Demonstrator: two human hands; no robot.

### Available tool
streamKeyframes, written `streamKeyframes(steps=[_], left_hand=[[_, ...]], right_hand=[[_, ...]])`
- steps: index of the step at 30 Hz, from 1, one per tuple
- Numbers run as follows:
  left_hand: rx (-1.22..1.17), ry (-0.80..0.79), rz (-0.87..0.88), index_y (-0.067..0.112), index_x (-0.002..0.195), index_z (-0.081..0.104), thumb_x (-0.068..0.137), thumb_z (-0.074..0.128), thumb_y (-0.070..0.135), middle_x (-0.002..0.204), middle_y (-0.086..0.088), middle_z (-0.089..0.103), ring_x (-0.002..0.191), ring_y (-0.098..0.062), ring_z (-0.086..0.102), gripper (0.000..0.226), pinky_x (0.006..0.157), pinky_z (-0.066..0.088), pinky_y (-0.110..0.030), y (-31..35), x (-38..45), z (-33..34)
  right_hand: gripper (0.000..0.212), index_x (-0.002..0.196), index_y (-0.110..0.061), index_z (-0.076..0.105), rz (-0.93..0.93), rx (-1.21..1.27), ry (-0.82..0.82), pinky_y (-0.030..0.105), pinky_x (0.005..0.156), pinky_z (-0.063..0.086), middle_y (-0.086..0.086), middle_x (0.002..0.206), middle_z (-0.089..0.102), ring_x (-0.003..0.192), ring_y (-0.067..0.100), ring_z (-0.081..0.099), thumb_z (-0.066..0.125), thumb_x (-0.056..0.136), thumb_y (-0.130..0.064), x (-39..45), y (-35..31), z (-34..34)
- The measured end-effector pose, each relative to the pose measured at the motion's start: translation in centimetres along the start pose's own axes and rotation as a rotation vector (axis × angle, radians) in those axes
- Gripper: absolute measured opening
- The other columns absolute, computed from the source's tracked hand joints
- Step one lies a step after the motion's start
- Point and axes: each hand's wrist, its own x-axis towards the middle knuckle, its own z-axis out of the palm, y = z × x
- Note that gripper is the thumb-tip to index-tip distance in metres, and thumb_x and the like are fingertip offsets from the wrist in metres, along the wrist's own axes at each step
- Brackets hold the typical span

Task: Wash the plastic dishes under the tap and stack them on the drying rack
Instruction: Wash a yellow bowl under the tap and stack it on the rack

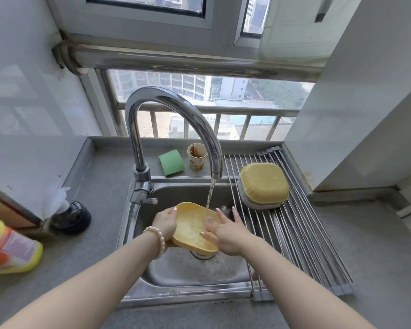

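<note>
The left hand [165,223] grips the rim of the yellow dish [192,230]; the right hand [226,230], fingers straight, rubs inside it under the water stream [209,195]. The dish looks light, stiff and slippery, so holding it by the rim seems safest.

Grey speckled stone countertop [377,245] wraps the basin area; glossy white wall panels [22,91] at 9 and 3 o'clock. At 12 o'clock, grey-framed window [152,15] above horizontal steel railing [199,65], daylight, high-rise buildings [188,84] beyond.
</note>
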Motion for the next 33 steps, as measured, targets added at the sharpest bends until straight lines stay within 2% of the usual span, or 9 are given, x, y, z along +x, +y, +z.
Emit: streamKeyframes(steps=[7, 9, 14, 18, 21, 23, 27, 30, 33], left_hand=[[-0.286, -0.154, -0.166, 0.012, 0.110, 0.059, 0.102, 0.037, 0.035, 0.080, -0.009, 0.068, 0.059, -0.023, 0.064, 0.033, 0.043, 0.053, -0.030, -0.8, -0.7, 0.7], [-0.373, -0.236, -0.201, 0.013, 0.104, 0.062, 0.102, 0.036, 0.035, 0.076, -0.001, 0.072, 0.063, -0.017, 0.068, 0.034, 0.049, 0.054, -0.026, -0.6, -1.4, 1.8], [-0.452, -0.231, -0.208, 0.001, 0.125, 0.055, 0.100, 0.040, 0.038, 0.117, -0.016, 0.064, 0.102, -0.031, 0.062, 0.047, 0.083, 0.052, -0.037, 0.4, -1.6, 2.6], [-0.498, -0.102, -0.159, -0.002, 0.107, 0.062, 0.089, 0.055, 0.048, 0.085, -0.017, 0.065, 0.051, -0.020, 0.060, 0.053, 0.046, 0.051, -0.027, 0.5, 0.0, 2.6], [-0.497, -0.084, -0.105, 0.001, 0.109, 0.060, 0.093, 0.054, 0.038, 0.088, -0.020, 0.066, 0.053, -0.025, 0.063, 0.041, 0.048, 0.052, -0.030, 1.2, -0.4, 2.9], [-0.506, -0.083, -0.065, 0.003, 0.112, 0.059, 0.095, 0.052, 0.030, 0.098, -0.022, 0.068, 0.075, -0.033, 0.068, 0.032, 0.066, 0.057, -0.042, 1.8, -0.7, 3.1], [-0.404, -0.038, -0.016, -0.001, 0.117, 0.059, 0.098, 0.049, 0.022, 0.106, -0.019, 0.067, 0.098, -0.035, 0.065, 0.031, 0.088, 0.052, -0.052, 2.1, -0.3, 2.7], [-0.285, -0.034, -0.028, 0.003, 0.104, 0.059, 0.100, 0.043, 0.013, 0.090, -0.015, 0.065, 0.079, -0.030, 0.064, 0.019, 0.071, 0.056, -0.046, 2.8, -0.5, 1.6], [-0.234, -0.090, -0.142, -0.001, 0.090, 0.055, 0.097, 0.033, -0.005, 0.081, -0.017, 0.060, 0.070, -0.028, 0.059, 0.023, 0.050, 0.054, -0.036, 2.7, -0.2, 0.8]], right_hand=[[0.084, 0.152, -0.011, -0.005, 0.087, -0.079, -0.138, 0.049, 0.114, -0.018, 0.006, 0.160, -0.009, 0.146, 0.020, -0.013, 0.014, 0.093, -0.067, 0.9, -3.3, -1.7], [0.078, 0.152, -0.011, -0.005, 0.055, -0.033, -0.098, 0.043, 0.117, -0.009, 0.007, 0.160, -0.009, 0.147, 0.022, -0.010, 0.017, 0.096, -0.060, 1.1, -4.4, -2.1], [0.066, 0.153, -0.013, -0.004, -0.052, 0.001, -0.084, 0.041, 0.117, -0.008, 0.007, 0.160, -0.006, 0.147, 0.021, -0.006, 0.022, 0.101, -0.045, 0.9, -4.2, -3.1], [0.050, 0.150, -0.020, 0.026, -0.216, 0.088, -0.152, 0.044, 0.118, -0.004, 0.005, 0.159, 0.013, 0.147, 0.022, 0.003, 0.021, 0.104, -0.037, -0.9, -4.7, -3.6], [0.046, 0.137, -0.020, 0.049, -0.190, 0.000, -0.033, 0.045, 0.116, 0.019, 0.011, 0.144, 0.045, 0.142, 0.024, 0.025, 0.030, 0.101, -0.043, -2.2, -4.5, -3.3], [0.040, 0.122, -0.017, 0.061, -0.161, -0.052, 0.079, 0.044, 0.108, 0.032, 0.012, 0.126, 0.060, 0.127, 0.028, 0.047, 0.041, 0.098, -0.043, -2.8, -3.8, -3.1], [0.029, 0.112, -0.021, 0.068, -0.151, -0.025, 0.340, 0.036, 0.119, 0.009, 0.003, 0.115, 0.068, 0.113, 0.020, 0.057, 0.051, 0.095, -0.036, -3.8, -1.8, -2.4], [0.021, 0.092, -0.022, 0.075, -0.118, 0.164, 0.603, 0.035, 0.115, 0.020, -0.003, 0.092, 0.073, 0.100, 0.021, 0.061, 0.065, 0.086, -0.040, -3.6, 0.2, -1.0], [0.013, 0.077, -0.017, 0.076, -0.153, 0.490, 0.749, 0.018, 0.089, 0.038, -0.007, 0.074, 0.070, 0.076, 0.008, 0.060, 0.078, 0.077, -0.030, -3.2, 0.7, 0.0]])
